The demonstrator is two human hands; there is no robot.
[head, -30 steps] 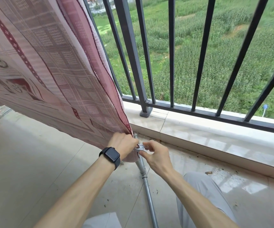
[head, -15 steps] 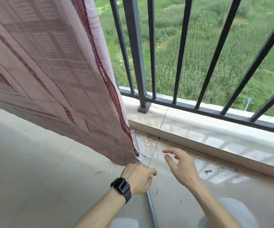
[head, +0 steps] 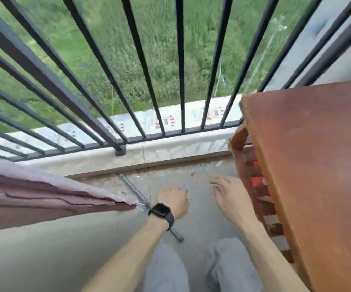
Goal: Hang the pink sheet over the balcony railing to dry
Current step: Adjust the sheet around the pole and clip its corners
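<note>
Head view, blurred by motion: the right hand's fingers (head: 216, 181) are spread and relaxed, holding nothing, low over the floor (head: 65, 249). The left hand (head: 175, 202) shows only its back; its fingers fold under the palm, and I cannot tell whether they hold anything. A dark, square-faced watch (head: 161, 213) sits on that wrist. Neither hand touches the cloth.

Just beside the left hand lies a grey metal pipe (head: 131, 187), round and dull, running aslant from the foot of the ledge (head: 170, 151) toward the knees. The pink sheet (head: 44, 199) comes in from the left as a taut, folded wedge with a darker woven border. Its corner narrows to a point right at the pipe, where something small and shiny shows. My guess is that the corner is fastened there so wind cannot lift it.

Beyond, the black railing (head: 181, 81) rises in slim, straight bars from a pale tiled ledge, with green field below. To the right stands a reddish-brown wooden table (head: 309, 165), flat-topped and worn.
</note>
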